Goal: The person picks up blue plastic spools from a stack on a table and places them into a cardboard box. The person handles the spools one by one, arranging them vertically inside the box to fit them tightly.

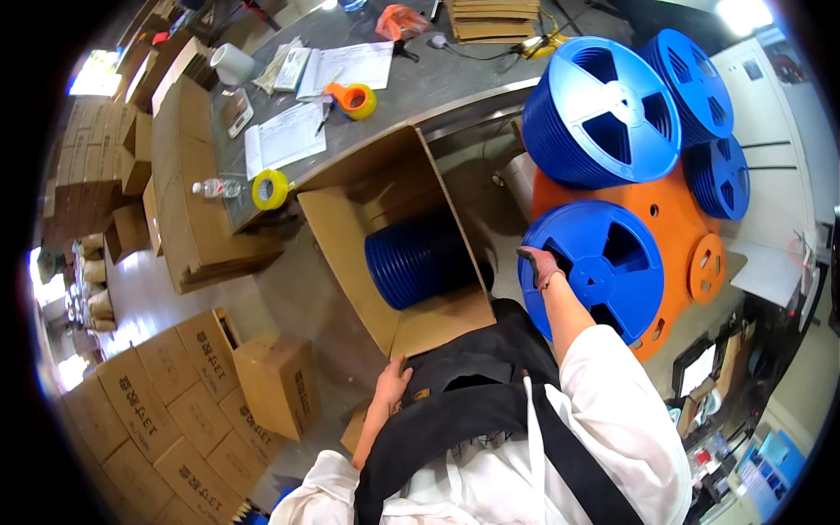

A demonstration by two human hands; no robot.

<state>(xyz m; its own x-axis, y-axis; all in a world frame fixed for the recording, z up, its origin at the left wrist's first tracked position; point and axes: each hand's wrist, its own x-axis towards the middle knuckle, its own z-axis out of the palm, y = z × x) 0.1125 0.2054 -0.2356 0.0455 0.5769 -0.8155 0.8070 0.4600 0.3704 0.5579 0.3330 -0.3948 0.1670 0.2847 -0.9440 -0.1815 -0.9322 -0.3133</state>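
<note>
In front of me an open cardboard box [337,254] leans toward my body, with a stack of blue plastic reels [407,267] lying on its side inside. My left hand [394,382] is at the box's near lower corner, fingers curled against the cardboard edge. On the right, my right hand [541,265], in a pinkish glove with dark fingertips, grips a blue reel [604,267] at its left side, beside one of the openings. That reel lies flat above an orange round platform [678,229].
Taller blue reel stacks [569,131] stand on the platform's far side. A grey worktable [402,92] at the back bears papers, tape rolls [354,101] and a plastic bottle [219,188]. Stacked cartons [166,411] and one separate carton [280,385] stand at the left.
</note>
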